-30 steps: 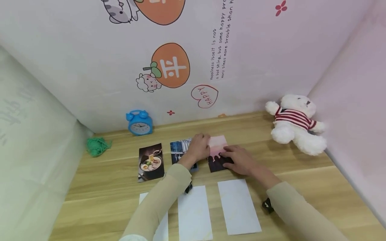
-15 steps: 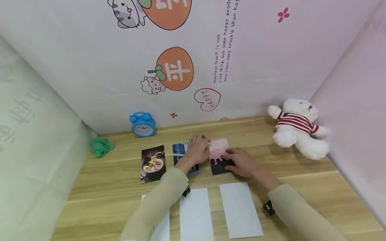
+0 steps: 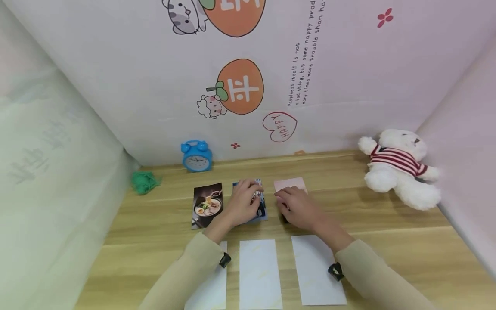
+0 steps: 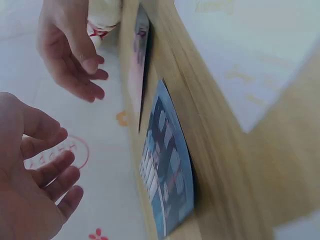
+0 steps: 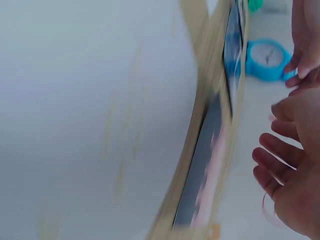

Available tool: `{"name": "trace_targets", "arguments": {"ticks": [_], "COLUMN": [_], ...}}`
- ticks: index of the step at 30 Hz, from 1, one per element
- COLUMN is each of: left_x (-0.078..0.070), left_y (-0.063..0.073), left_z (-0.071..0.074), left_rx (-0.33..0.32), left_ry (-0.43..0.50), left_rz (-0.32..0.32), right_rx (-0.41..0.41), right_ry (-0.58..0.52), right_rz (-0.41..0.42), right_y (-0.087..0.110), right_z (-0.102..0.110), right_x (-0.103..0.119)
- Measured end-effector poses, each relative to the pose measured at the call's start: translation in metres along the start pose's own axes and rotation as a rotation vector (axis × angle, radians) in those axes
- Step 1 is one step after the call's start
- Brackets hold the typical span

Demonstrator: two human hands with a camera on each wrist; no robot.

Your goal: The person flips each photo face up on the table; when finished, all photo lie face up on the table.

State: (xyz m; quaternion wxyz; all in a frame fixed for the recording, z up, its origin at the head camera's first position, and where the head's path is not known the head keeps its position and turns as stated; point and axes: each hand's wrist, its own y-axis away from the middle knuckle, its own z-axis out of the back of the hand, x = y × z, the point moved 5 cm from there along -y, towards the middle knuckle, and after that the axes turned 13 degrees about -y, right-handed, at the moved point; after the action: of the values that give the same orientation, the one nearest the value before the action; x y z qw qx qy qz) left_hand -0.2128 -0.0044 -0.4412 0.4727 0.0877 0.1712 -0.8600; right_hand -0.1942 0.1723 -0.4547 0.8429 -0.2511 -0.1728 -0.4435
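My left hand (image 3: 242, 203) hovers above the blue picture card (image 4: 167, 170), its fingers loosely bent and holding nothing. Over the pink and dark card (image 3: 290, 183) is my right hand (image 3: 301, 209), fingers relaxed, hiding much of that card in the head view. Both wrist views show a gap between the hands and the cards. To the left lies a card with a picture of a ramen bowl (image 3: 207, 206), lined up in a row with the other two.
White sheets (image 3: 259, 275) lie in a front row, the left one partly under my left sleeve. Along the back are a green yarn bundle (image 3: 144, 182), a blue alarm clock (image 3: 196, 157) and a white teddy bear (image 3: 401, 165). Papered walls enclose the table.
My left hand has moved left from the pink card's edge to above the blue card. My right hand has come off the pink card's right side and now hovers over it.
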Motion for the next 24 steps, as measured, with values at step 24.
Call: {"name": "trace_targets", "arguments": {"ticks": [24], "left_x": [0.066], "left_y": [0.155], "left_z": [0.018], "left_rx": [0.274], "left_ry": [-0.099], "left_rz": [0.092], "right_rx": [0.330], "right_ry": [0.232], "right_rz": [0.335], "right_y": [0.020], "right_z": [-0.116], "right_x": [0.170]}}
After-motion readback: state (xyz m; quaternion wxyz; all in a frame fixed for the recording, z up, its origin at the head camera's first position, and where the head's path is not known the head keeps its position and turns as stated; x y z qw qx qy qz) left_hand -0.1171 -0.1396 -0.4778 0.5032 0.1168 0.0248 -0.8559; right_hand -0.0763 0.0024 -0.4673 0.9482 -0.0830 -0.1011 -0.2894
